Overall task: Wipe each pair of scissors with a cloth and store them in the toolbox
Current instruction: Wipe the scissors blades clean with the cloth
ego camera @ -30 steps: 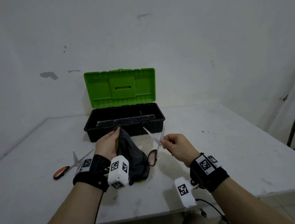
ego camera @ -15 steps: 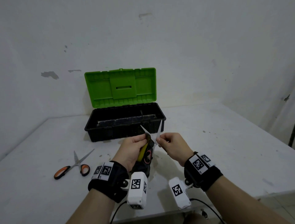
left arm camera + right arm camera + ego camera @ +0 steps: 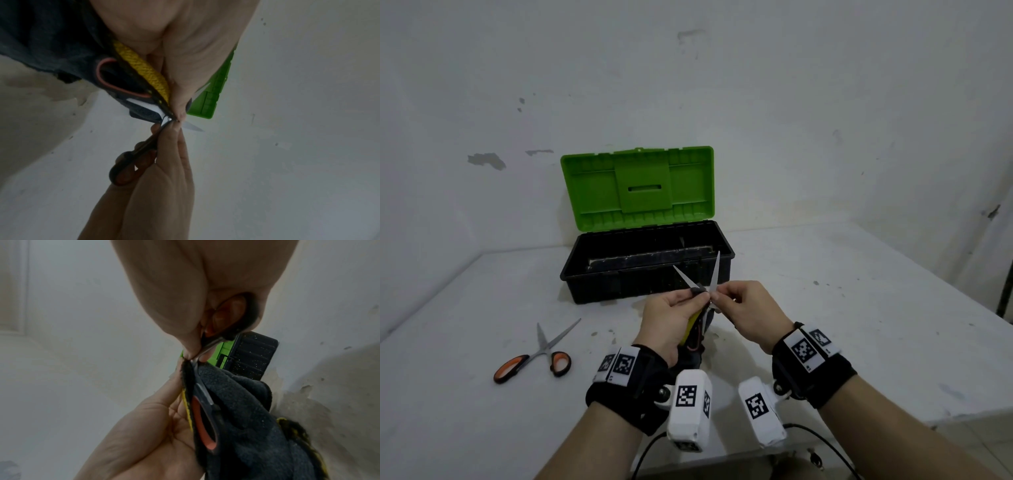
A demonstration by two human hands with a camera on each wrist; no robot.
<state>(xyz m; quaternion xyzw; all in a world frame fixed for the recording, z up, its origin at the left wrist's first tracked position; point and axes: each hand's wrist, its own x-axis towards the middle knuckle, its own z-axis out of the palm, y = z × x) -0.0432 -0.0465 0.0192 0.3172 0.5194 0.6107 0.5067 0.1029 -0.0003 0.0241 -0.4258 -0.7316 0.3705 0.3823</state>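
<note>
Currently my left hand (image 3: 671,318) pinches the cloth (image 3: 242,410) round one blade of the scissors (image 3: 714,270); my right hand (image 3: 746,308) pinches the other blade. Held before me, toolbox (image 3: 647,270) at 12 o'clock. Best: draw cloth tipward, fingers behind the edge.

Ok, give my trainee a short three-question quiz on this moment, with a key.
1. True or false: the toolbox lid is closed.
2. Which hand holds the cloth? A) left hand B) right hand
3. Fill in: the second pair of scissors lies on the ____, to the left of both hands.

Key
1. False; the green lid stands open.
2. A; the left hand pinches the cloth on one blade of the held scissors, whose blades are spread, while the right hand pinches them near the pivot.
3. table.
</note>
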